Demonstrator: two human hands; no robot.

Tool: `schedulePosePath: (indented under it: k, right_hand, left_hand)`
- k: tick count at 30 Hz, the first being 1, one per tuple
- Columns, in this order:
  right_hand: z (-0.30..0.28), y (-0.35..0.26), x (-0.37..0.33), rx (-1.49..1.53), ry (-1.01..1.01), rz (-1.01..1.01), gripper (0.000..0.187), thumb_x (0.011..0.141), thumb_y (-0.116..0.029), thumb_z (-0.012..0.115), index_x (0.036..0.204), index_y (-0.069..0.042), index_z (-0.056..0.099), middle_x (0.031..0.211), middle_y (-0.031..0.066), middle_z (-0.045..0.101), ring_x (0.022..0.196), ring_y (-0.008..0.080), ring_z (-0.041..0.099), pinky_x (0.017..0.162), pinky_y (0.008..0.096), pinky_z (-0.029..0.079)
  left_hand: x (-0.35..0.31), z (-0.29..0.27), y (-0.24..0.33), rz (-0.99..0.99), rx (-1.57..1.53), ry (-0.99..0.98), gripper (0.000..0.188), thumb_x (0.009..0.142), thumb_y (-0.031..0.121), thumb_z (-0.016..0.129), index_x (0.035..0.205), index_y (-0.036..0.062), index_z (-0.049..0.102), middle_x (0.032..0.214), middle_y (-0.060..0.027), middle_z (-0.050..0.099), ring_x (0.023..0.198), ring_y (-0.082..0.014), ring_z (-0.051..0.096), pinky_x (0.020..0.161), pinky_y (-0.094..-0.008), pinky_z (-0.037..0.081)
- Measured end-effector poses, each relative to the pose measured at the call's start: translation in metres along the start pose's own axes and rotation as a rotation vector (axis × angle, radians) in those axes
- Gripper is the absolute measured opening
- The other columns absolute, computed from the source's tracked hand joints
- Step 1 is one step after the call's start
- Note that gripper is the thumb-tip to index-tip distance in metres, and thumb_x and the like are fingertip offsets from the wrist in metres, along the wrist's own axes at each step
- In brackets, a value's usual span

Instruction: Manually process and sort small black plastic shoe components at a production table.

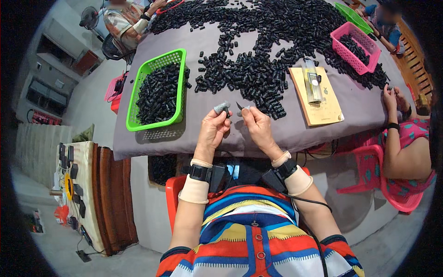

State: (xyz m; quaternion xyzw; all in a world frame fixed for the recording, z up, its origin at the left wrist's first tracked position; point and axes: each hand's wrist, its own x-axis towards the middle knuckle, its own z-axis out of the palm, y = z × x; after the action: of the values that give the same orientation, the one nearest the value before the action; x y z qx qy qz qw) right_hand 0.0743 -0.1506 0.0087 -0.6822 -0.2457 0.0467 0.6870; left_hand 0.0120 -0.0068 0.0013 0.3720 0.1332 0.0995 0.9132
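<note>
1. The left hand [213, 125] has its grip pinched around a small black piece [227, 112]; fingers hide much of it; one finger wears a grey cover [221, 107].
2. The right hand [259, 127] has its grip pinched on a small dark pointed tool [239, 106]; its thumb and finger hide the back end.
3. The held piece is to the left of the right grip, just beside the tool's tip; the tip points up and left, toward the left hand; I see a small gap there.
4. The left hand is the nearer one to the piece, as it holds it; the piece looks roughly upright in the picture, but it is too small to be sure of its long way.
5. Both hands are at the near edge of the tabletop [157, 46]; a heap of black pieces [258, 78] lies just past them; a green basket [130, 117] full of black pieces is to the left; a tan book [323, 113] is to the right.
</note>
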Motion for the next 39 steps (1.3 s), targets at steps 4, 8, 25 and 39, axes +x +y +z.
schedulePosePath:
  k: [4, 8, 25, 39]
  right_hand:
    - [-0.001, -0.009, 0.000, -0.144, -0.059, -0.020, 0.030, 0.085, -0.022, 0.055, 0.066, 0.000, 0.048, 0.053, 0.0116, 0.045, 0.045, 0.0154, 0.042, 0.044, 0.0314, 0.033]
    - [0.004, -0.009, -0.005, -0.298, -0.100, -0.248, 0.026, 0.081, -0.021, 0.058, 0.067, -0.001, 0.050, 0.061, 0.0140, 0.052, 0.052, 0.0304, 0.051, 0.046, 0.0367, 0.037]
    - [0.004, -0.008, -0.005, -0.321, -0.095, -0.240, 0.025, 0.081, -0.022, 0.058, 0.068, -0.003, 0.051, 0.061, 0.0147, 0.052, 0.055, 0.0329, 0.053, 0.046, 0.0380, 0.038]
    - [0.002, -0.005, -0.002, -0.245, -0.097, -0.135, 0.031, 0.082, -0.023, 0.057, 0.064, -0.001, 0.046, 0.059, 0.0157, 0.051, 0.050, 0.0315, 0.049, 0.045, 0.0371, 0.036]
  left_hand:
    - [0.001, -0.005, 0.000, -0.008, 0.025, -0.006, 0.017, 0.085, 0.005, 0.052, 0.102, 0.0022, 0.055, 0.085, -0.0085, 0.059, 0.059, -0.0104, 0.052, 0.050, -0.0200, 0.042]
    - [-0.001, -0.005, 0.002, -0.018, 0.024, -0.041, 0.021, 0.086, 0.006, 0.051, 0.106, 0.0019, 0.055, 0.086, -0.0081, 0.059, 0.060, -0.0100, 0.052, 0.053, -0.0208, 0.043]
    - [-0.006, -0.002, 0.005, -0.048, -0.015, -0.078, 0.024, 0.083, 0.004, 0.054, 0.107, 0.0029, 0.055, 0.076, -0.0018, 0.056, 0.061, -0.0090, 0.051, 0.054, -0.0201, 0.042]
    - [-0.007, 0.003, 0.003, -0.001, 0.011, -0.059, 0.019, 0.084, 0.008, 0.055, 0.103, 0.0043, 0.056, 0.077, -0.0019, 0.057, 0.057, -0.0074, 0.048, 0.047, -0.0183, 0.038]
